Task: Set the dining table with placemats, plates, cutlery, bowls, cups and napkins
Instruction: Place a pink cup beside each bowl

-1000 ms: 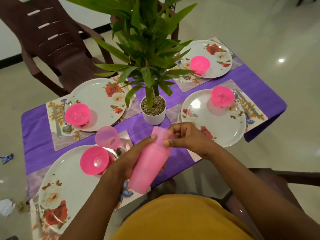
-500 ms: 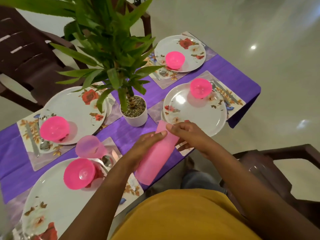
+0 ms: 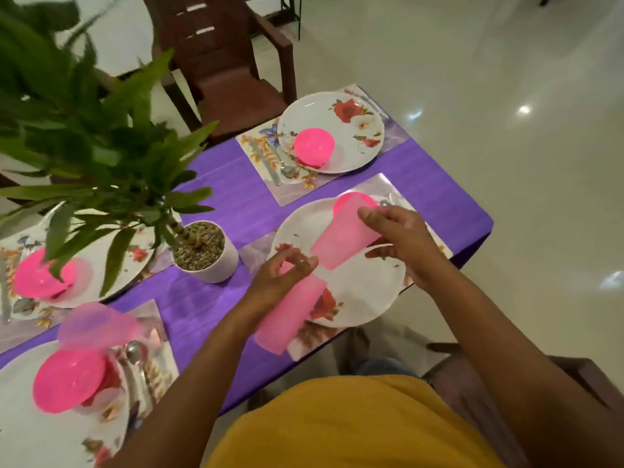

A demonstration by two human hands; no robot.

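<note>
1. The right hand [image 3: 401, 238] has its fingers curled round a translucent pink cup [image 3: 344, 238], held tilted over the near right plate [image 3: 368, 292].
2. The left hand [image 3: 280, 282] pinches the top of a second pink cup [image 3: 287, 319], slanted at that plate's left edge.
3. Both hover above the purple-clothed table [image 3: 236, 201].

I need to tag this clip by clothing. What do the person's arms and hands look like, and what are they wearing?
Both forearms are bare down to the hands, with no sleeves in view. The left hand and the right hand carry no gloves, and no watch or bracelet shows at the wrists. The torso is covered by a mustard-yellow top.
</note>
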